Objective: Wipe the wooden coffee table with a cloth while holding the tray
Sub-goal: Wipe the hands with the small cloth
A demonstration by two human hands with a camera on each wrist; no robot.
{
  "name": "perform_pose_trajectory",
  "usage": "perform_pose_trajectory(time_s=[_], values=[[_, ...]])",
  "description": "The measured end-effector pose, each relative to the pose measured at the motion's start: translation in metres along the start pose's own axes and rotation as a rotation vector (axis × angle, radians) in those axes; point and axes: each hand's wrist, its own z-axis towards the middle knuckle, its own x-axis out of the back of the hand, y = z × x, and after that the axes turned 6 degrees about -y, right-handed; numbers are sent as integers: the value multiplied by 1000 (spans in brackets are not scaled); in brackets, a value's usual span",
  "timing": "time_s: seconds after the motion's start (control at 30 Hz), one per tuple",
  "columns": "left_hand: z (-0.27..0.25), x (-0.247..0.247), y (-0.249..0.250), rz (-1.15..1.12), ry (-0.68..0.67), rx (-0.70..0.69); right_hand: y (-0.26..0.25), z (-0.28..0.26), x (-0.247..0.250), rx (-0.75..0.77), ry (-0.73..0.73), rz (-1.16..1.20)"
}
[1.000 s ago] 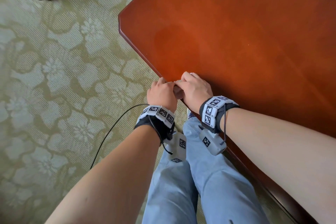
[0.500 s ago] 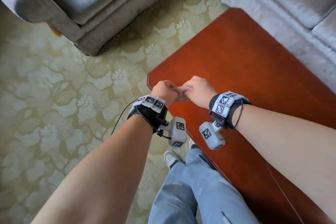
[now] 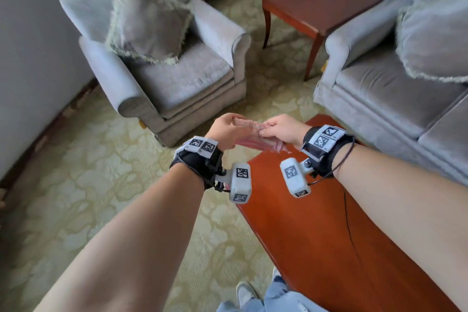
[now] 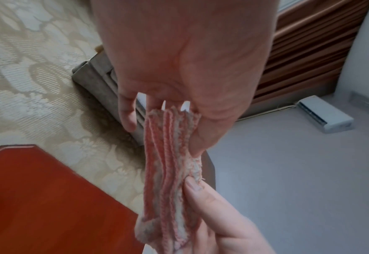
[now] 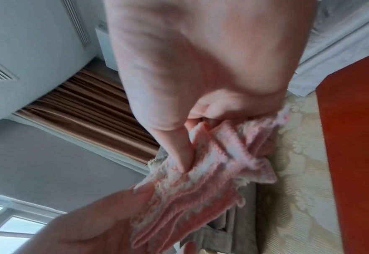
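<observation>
So the room's got a pale green carpet with a floral pattern (image 3: 76, 185) across the whole floor, plus a grey upholstered sofa (image 3: 392, 88) on the right with a fringed grey pillow on it. Across from that sits a grey upholstered armchair (image 3: 177, 76) with its own fringed grey cushion (image 3: 149, 20) leaning against the back. Between the two, off in the corner, there's a small dark wooden side table (image 3: 319, 0). Brown curtains show in both wrist views.

The glossy reddish-brown wooden desk (image 3: 316, 235) runs along the right just in front of the sofa, with a clipped corner at its far end. Nothing I can see is sitting on it.

The pink and white striped ribbed cloth (image 3: 255, 139) is up in the air over that far corner, not touching the wood. It's bunched into long folds, fuzzy along the edges, and stretched between both hands. The left hand (image 3: 228, 132) pinches one end between thumb and fingers, and the right hand (image 3: 283, 129) has its fingers curled around the other end with the thumb pressing into the fabric.
</observation>
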Motion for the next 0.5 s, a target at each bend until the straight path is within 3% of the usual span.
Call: perform_pose_trajectory(time_s=[0.23, 0.5], values=[[4, 45, 54, -144, 24, -75, -72, 15, 42, 87, 12, 181], [65, 123, 61, -132, 56, -53, -128, 89, 30, 109, -121, 319]])
